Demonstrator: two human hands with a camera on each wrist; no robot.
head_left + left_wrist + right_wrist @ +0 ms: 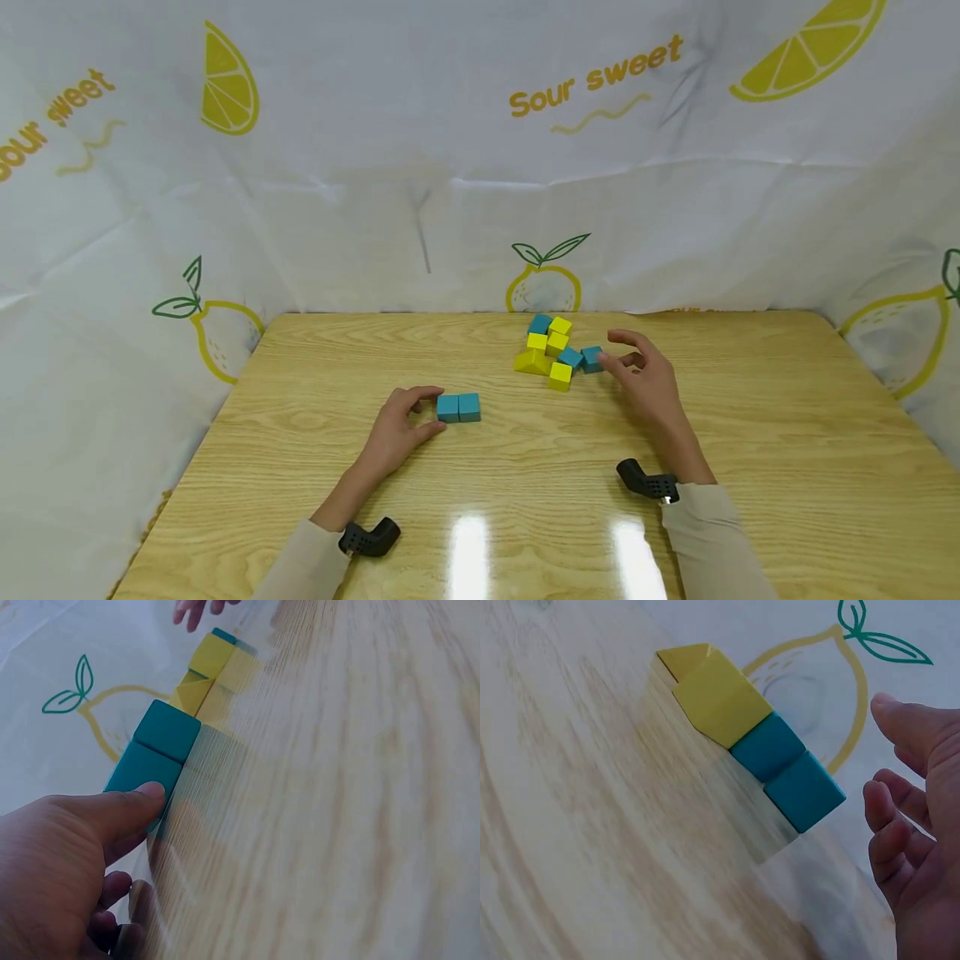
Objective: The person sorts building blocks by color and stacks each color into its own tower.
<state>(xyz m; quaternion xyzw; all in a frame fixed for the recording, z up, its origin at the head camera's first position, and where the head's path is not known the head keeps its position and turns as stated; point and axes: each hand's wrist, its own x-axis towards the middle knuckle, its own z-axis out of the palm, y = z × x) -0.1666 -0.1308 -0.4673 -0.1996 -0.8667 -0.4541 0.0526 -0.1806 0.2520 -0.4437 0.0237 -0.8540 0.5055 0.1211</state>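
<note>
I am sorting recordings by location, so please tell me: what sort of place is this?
Probably a staged tabletop recording spot, though the wider room is hidden. A wooden table holds small blue and yellow blocks, and a white lemon-printed sheet screens its back and sides.

On the white cloth you can read orange "Sour sweet" at one o'clock, a second, edge-clipped print at ten; lower lettering at three is illegible.

Five blue cubes, four yellow cubes, one yellow triangular block, two hands, two wrist cameras.
</note>
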